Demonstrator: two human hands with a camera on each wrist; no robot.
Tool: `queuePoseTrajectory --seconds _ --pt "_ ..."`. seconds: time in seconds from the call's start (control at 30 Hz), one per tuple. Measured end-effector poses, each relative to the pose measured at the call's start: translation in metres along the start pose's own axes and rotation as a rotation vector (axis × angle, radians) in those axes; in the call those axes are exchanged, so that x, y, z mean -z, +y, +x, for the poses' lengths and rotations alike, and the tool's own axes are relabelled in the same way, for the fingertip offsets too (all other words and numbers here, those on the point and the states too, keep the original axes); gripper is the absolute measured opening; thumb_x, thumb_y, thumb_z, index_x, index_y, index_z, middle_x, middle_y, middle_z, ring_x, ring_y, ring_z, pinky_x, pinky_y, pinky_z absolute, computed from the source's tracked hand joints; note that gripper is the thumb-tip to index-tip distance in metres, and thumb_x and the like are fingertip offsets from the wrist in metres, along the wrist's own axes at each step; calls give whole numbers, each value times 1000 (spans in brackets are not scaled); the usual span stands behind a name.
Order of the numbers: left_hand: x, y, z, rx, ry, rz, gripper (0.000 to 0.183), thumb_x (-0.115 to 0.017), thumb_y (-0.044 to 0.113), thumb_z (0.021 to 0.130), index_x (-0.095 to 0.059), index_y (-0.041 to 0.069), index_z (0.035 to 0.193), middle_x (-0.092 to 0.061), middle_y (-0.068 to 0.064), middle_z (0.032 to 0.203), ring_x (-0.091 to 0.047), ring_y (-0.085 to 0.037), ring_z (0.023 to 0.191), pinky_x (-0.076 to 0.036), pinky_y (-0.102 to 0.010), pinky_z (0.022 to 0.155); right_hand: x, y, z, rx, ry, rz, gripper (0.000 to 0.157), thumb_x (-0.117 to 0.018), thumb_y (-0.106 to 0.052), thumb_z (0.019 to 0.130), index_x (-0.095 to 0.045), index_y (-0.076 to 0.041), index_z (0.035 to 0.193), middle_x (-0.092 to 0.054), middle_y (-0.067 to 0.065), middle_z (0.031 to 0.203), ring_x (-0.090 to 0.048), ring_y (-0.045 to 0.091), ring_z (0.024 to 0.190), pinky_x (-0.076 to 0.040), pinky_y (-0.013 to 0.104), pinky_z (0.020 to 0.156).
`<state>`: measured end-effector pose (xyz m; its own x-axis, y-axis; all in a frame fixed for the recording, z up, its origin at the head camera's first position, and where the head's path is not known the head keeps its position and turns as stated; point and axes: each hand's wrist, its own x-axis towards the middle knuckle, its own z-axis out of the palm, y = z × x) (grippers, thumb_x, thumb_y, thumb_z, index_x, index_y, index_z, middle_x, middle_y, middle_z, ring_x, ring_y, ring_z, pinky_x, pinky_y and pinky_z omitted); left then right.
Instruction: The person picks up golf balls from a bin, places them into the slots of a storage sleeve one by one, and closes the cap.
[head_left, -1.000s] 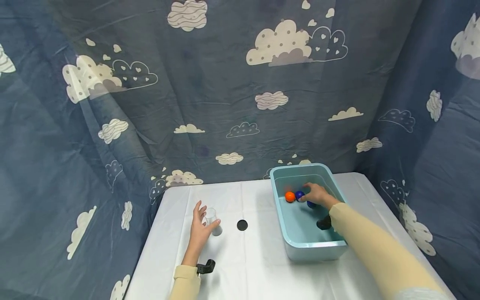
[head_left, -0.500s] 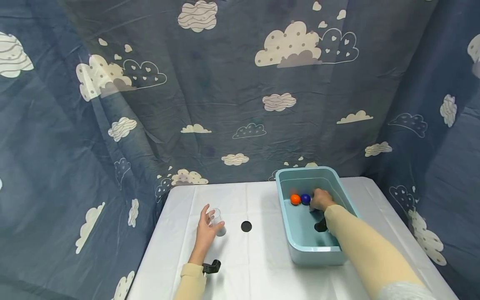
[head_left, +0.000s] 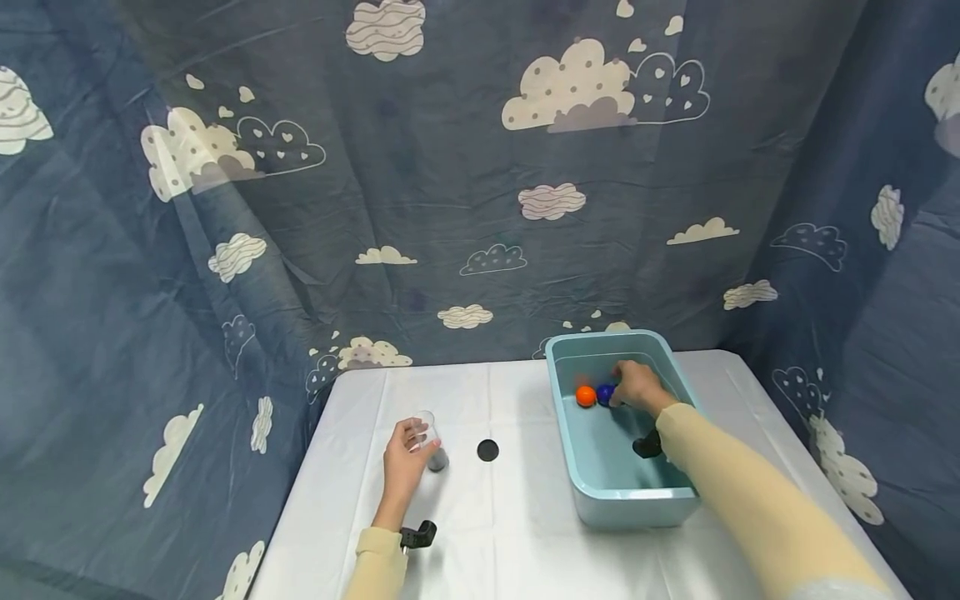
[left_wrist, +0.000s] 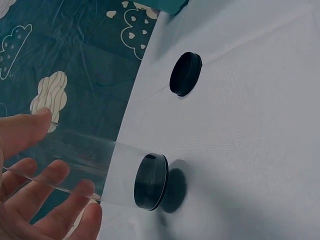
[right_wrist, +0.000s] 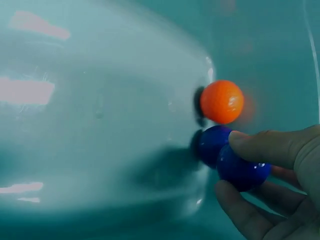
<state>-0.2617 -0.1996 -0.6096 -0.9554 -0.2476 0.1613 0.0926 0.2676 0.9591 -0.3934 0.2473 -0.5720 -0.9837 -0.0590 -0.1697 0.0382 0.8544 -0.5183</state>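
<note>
My left hand (head_left: 405, 462) curls its thumb and fingers round a clear plastic tube (left_wrist: 95, 165) with a black cap (left_wrist: 151, 181) on its lower end. A shadow lies beside that cap on the white cloth; whether the tube touches the cloth I cannot tell. Inside the pale blue bin (head_left: 566, 450), my right hand (head_left: 637, 387) pinches a blue ball (right_wrist: 242, 167) between thumb and fingers. Right behind it is a second blue ball (right_wrist: 214, 144). Beside that one, an orange dimpled golf ball (right_wrist: 222, 102) rests at the bin's far end.
A loose black cap (head_left: 487, 450) lies on the white-covered table (head_left: 517, 542) between the tube and the bin. Dark blue cloud-print curtains (head_left: 420, 208) enclose the back and both sides.
My left fingers, loosely spread near the tube a second ago, have closed round it. My right hand reached down among the balls and now has a blue one between its fingers.
</note>
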Motion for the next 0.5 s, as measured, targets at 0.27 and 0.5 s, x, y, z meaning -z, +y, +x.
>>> queuePoseTrajectory --seconds 0.27,0.5 --pt "2 6 -4 -8 5 10 51 -84 7 82 -60 7 127 -69 -10 122 -61 -34 114 -46 -53 96 7 -16 -10 133 -9 101 60 -86 -8 76 -60 4 129 -66 23 110 -64 33 93 -56 42 76" --pt "0 14 -4 -46 -4 14 53 -85 10 82 -61 7 130 -69 -8 122 -61 -35 115 -46 -53 94 11 -25 -19 174 31 152 42 -83 -7 81 -67 3 118 -67 20 110 -63 34 97 -54 48 86"
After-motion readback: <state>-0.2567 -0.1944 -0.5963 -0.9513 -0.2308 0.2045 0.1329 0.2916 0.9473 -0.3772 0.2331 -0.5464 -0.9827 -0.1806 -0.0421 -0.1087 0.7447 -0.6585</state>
